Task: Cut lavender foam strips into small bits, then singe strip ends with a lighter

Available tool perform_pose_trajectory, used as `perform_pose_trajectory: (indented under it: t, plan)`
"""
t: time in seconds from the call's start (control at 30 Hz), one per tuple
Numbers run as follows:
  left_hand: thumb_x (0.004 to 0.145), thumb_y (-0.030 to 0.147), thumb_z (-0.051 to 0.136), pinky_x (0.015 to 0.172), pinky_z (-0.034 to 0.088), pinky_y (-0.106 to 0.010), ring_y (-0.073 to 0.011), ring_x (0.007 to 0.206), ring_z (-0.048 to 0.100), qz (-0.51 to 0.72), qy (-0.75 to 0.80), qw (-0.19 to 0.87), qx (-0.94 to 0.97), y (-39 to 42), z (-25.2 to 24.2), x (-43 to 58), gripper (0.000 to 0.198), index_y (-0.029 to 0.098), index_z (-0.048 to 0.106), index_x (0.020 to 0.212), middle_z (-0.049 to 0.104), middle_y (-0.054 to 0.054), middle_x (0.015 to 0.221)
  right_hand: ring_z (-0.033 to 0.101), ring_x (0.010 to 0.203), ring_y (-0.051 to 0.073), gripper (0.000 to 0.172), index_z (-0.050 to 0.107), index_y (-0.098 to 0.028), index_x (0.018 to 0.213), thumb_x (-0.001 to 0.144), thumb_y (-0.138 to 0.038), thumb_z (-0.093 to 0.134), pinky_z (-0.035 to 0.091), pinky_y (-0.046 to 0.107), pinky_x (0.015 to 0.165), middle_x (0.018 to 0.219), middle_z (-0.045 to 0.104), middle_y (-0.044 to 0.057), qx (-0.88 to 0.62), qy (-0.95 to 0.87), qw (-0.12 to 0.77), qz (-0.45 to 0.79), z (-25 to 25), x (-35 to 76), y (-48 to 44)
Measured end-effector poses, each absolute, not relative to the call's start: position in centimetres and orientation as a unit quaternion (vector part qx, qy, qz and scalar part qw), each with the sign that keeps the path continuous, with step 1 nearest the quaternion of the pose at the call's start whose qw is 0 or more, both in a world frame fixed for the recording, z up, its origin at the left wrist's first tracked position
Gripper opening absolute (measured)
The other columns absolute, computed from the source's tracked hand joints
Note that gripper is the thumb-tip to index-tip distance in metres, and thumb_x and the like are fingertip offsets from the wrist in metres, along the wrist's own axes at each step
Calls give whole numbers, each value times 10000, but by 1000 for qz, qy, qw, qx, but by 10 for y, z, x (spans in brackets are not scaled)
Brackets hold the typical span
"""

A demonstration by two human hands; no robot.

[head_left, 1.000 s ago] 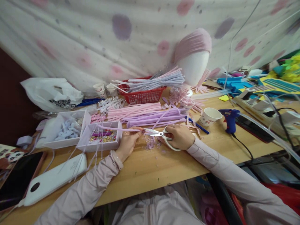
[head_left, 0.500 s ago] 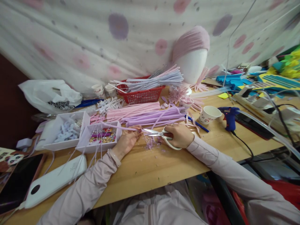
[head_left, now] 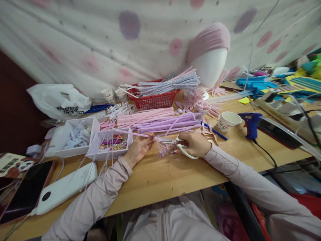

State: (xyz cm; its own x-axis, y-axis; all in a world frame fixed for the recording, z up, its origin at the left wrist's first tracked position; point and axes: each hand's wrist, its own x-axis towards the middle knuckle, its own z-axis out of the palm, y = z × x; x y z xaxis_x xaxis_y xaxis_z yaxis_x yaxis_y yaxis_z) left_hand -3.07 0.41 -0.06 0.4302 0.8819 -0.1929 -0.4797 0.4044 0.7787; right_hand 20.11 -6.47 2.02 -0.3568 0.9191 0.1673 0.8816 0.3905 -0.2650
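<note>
My left hand pinches a purple pipe cleaner that stretches off to the left over a white box. In my right hand is a pair of white-handled scissors, fingers in the loops. The blades point left and lie at the pipe cleaner's end, just past my left fingertips; they look nearly closed. Purple fluff trimmings are scattered on the table beneath the blades. Behind both hands lie a bundle of purple pipe cleaners and a bundle of pink ones.
A white box of beads stands left of my left hand. A red basket holds pale pipe cleaners. Right of my right hand are a paper cup, a blue glue gun and a power strip. A white power bank lies front left.
The scissor blades have come closer together at the pipe cleaner. The whole view has shifted slightly, so things appear further right; both hands keep their holds.
</note>
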Motion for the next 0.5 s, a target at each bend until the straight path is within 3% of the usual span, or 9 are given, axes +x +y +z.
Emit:
perform_pose_trajectory:
  t: [0.27, 0.5]
  plan:
    - [442, 124, 826, 675, 493, -222, -97, 654, 625, 435, 311, 770, 347, 4, -3, -29, 224, 164, 668, 596, 673, 16, 653, 415, 515, 115, 345, 494, -193, 626, 738, -515, 541, 238, 246, 516, 584, 542, 17, -550, -819, 148, 67, 19, 201, -64]
    - [483, 86, 793, 744, 496, -217, -94, 721, 642, 469, 302, 756, 343, 5, -6, -29, 206, 163, 655, 615, 690, 14, 704, 475, 548, 137, 301, 528, -191, 647, 736, -478, 549, 242, 261, 533, 620, 587, 37, -571, -811, 125, 19, 20, 201, -65]
